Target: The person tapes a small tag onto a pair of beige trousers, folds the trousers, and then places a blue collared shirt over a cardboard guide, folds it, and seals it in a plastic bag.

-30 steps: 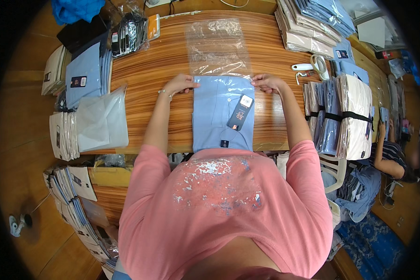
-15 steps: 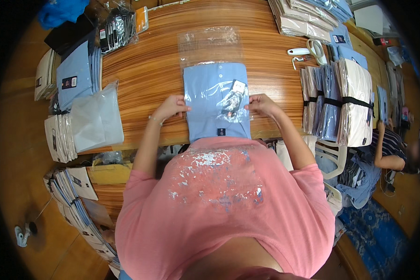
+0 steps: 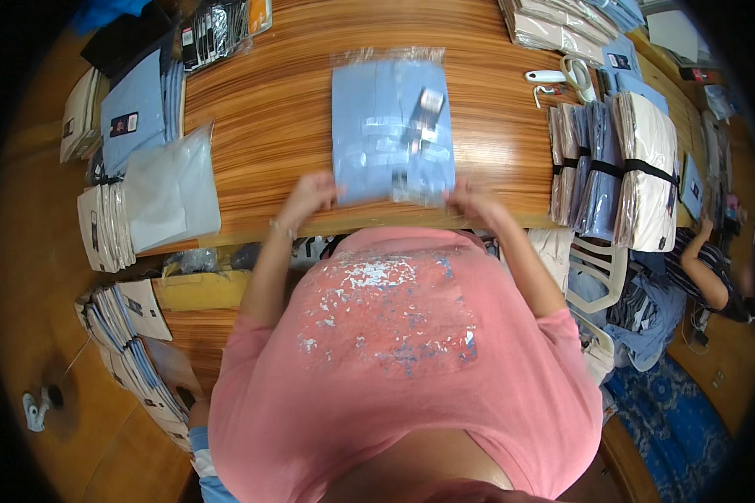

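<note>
A folded light blue shirt (image 3: 369,96) lies inside a clear plastic bag (image 3: 390,55) on the wooden table in front of me. A dark and white hang tag (image 3: 429,105) shows through the plastic on the shirt's right side. At the bag's near left corner, my left hand (image 3: 315,193) grips the edge with closed fingers, slightly blurred. My right hand (image 3: 471,199) pinches the near right corner, also smeared by motion. Between the hands, a small dark label is blurred near the shirt's lower edge.
Clear bags (image 3: 172,193) and packed shirts (image 3: 132,113) lie at the left. Scissors (image 3: 577,75) with a white handle sit at the right, behind shirt bundles (image 3: 646,172) tied with black bands. A chair (image 3: 600,272) stands below them; another person's arm (image 3: 705,268) shows far right.
The shirt has moved away from me, deeper into the bag, and plastic now covers its near end. Only a short strip of bag shows beyond it. Both hands stay at the near corners.
</note>
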Tool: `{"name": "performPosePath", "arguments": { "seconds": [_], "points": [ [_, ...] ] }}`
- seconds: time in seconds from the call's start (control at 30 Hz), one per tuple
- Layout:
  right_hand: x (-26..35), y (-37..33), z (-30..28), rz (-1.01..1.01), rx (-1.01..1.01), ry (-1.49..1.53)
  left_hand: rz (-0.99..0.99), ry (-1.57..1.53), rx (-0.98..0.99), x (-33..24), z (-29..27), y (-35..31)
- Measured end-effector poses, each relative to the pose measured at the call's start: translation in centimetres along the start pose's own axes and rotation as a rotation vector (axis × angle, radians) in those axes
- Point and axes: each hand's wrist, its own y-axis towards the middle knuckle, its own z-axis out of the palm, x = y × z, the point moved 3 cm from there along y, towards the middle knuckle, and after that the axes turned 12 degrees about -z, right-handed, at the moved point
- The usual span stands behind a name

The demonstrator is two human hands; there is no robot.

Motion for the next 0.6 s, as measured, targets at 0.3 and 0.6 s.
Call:
{"name": "performPosePath", "arguments": {
  "seconds": [0.3,0.6],
  "points": [
    [0.9,3.1,0.7,0.031,0.096,0.41,0.38,0.785,-0.608,-5.2,-0.3,-2.7],
    [9.3,0.4,6.1,-0.19,0.125,0.51,0.831,0.826,-0.823,-7.9,5.1,0.1]
  ]
}}
